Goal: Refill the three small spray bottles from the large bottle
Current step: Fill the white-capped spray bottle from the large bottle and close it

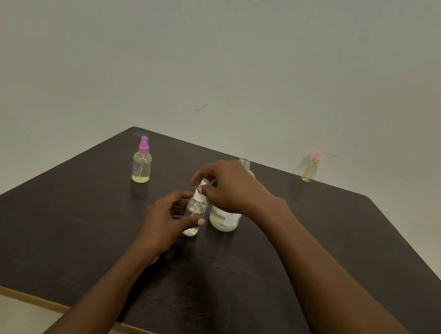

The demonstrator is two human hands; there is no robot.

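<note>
Centrally, both hands grip a clear spray bottle point(195, 214) on the dark table point(317, 240) by a pale wall point(231, 53).

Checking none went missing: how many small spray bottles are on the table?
3. The purple-capped bottle stands far left, the pink-capped bottle at the far right edge, and the white-capped bottle is held in both hands mid-table.

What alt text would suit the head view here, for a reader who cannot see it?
A person's left hand steadies a small clear spray bottle on a dark table while the right hand grips its white top. An uncapped large bottle stands just behind; a purple-capped bottle and a pink-capped bottle of yellow liquid stand farther back.
</note>
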